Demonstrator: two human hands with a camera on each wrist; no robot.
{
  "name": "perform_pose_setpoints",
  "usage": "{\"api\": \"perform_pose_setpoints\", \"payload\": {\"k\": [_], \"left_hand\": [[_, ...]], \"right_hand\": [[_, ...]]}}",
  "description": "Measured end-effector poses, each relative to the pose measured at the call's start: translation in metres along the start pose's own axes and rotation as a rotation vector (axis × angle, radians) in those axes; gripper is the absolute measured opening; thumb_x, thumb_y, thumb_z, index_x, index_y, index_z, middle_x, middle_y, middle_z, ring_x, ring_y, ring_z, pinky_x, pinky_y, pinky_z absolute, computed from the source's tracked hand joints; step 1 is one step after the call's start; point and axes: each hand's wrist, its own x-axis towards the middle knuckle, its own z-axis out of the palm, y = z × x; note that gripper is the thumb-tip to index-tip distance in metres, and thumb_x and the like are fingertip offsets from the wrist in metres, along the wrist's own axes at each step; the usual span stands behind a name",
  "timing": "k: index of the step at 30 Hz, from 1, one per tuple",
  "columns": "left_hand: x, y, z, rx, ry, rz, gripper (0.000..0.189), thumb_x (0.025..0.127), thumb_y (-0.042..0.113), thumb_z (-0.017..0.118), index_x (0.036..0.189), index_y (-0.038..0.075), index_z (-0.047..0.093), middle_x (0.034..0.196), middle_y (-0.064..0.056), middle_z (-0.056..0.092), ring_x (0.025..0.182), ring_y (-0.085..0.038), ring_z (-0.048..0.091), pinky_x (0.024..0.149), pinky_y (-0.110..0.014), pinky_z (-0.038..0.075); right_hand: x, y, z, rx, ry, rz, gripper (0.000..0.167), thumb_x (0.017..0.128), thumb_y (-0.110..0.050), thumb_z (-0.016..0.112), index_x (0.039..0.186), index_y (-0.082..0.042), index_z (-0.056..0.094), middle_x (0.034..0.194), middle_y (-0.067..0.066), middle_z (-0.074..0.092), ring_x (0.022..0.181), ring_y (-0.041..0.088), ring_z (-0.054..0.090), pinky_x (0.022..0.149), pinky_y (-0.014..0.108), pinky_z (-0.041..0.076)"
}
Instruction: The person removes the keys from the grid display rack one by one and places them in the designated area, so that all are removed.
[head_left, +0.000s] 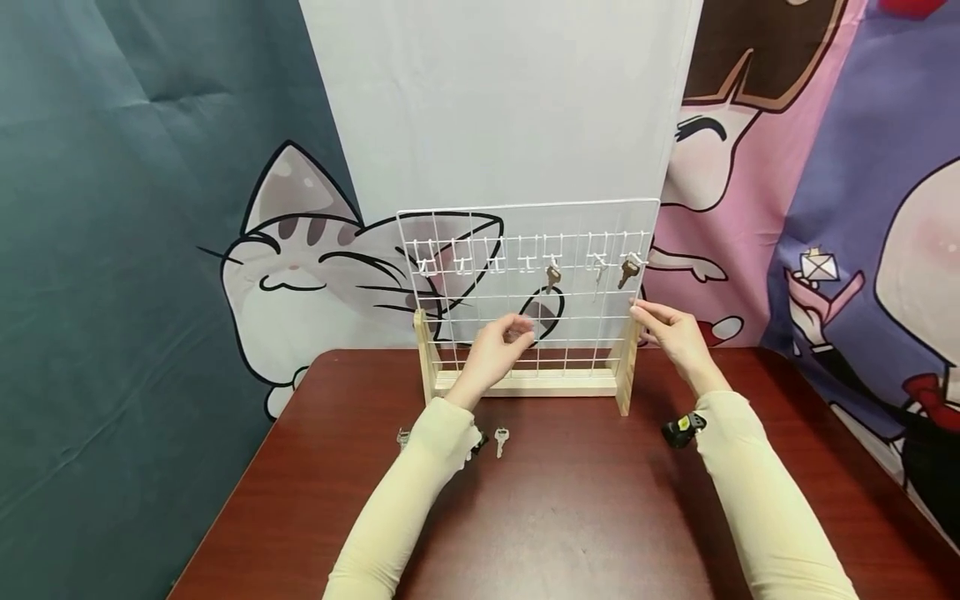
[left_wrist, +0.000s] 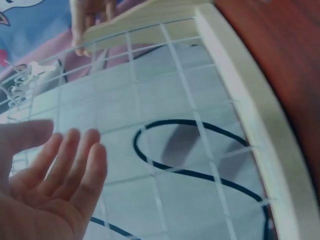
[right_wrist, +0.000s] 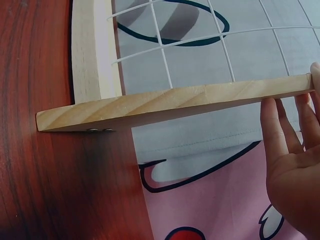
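Observation:
A white wire grid rack [head_left: 525,304] in a wooden stand [head_left: 540,385] stands upright at the back of the table. My right hand [head_left: 678,340] is at its right side and pinches the upper end of the wooden side post [right_wrist: 175,104], thumb on one side and fingers on the other in the right wrist view. In front of the grid hovers my left hand [head_left: 498,346], fingers loosely bent and nothing between them; the left wrist view shows this hand [left_wrist: 55,185] too. Three keys hang on the hooks at right: a brownish key [head_left: 552,276], a silvery key [head_left: 599,265] and another brownish key [head_left: 628,272].
White hooks [head_left: 462,265] run along the upper grid, several with no key. On the brown table [head_left: 600,500] lie a silver key [head_left: 502,442] and, beside the left sleeve, more keys [head_left: 403,437] partly hidden by it. Printed cloth hangs behind.

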Motion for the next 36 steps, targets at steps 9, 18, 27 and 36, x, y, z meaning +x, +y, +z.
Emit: {"api": "perform_pose_setpoints", "payload": {"k": [9,18,27,36], "left_hand": [[0.013,0.021,0.005,-0.15,0.141,0.056,0.031,0.098,0.018,0.067,0.126,0.006,0.065,0.121,-0.01,0.069,0.103,-0.021,0.069,0.089,-0.032,0.057],[0.029,0.036,0.013,-0.28,0.24,0.049,0.035,0.095,0.013,0.072,0.127,0.005,0.065,0.126,-0.011,0.068,0.106,-0.022,0.07,0.09,-0.027,0.056],[0.045,0.049,0.016,-0.307,0.272,0.039,0.034,0.091,0.016,0.076,0.122,0.006,0.067,0.116,-0.009,0.071,0.098,-0.019,0.071,0.083,-0.023,0.057],[0.052,0.05,0.017,-0.316,0.299,0.037,0.033,0.088,0.021,0.081,0.115,0.006,0.07,0.104,-0.006,0.074,0.089,-0.014,0.069,0.078,-0.023,0.055]], "right_hand": [[-0.004,0.005,0.006,-0.003,0.001,0.025,0.057,0.096,-0.035,0.07,0.141,-0.002,0.057,0.119,-0.021,0.066,0.106,-0.006,0.06,0.093,0.029,0.053],[-0.004,0.005,0.006,0.018,-0.023,0.022,0.059,0.096,-0.034,0.071,0.141,0.001,0.056,0.136,-0.001,0.064,0.107,-0.006,0.06,0.086,0.02,0.055],[0.002,0.004,0.0,0.056,-0.023,0.034,0.057,0.097,-0.027,0.07,0.142,0.003,0.053,0.129,-0.009,0.067,0.105,-0.006,0.061,0.087,0.021,0.055],[0.001,-0.002,0.004,0.078,0.009,0.032,0.044,0.095,-0.028,0.071,0.135,-0.01,0.065,0.139,0.003,0.061,0.105,-0.005,0.063,0.084,0.018,0.056]]}}
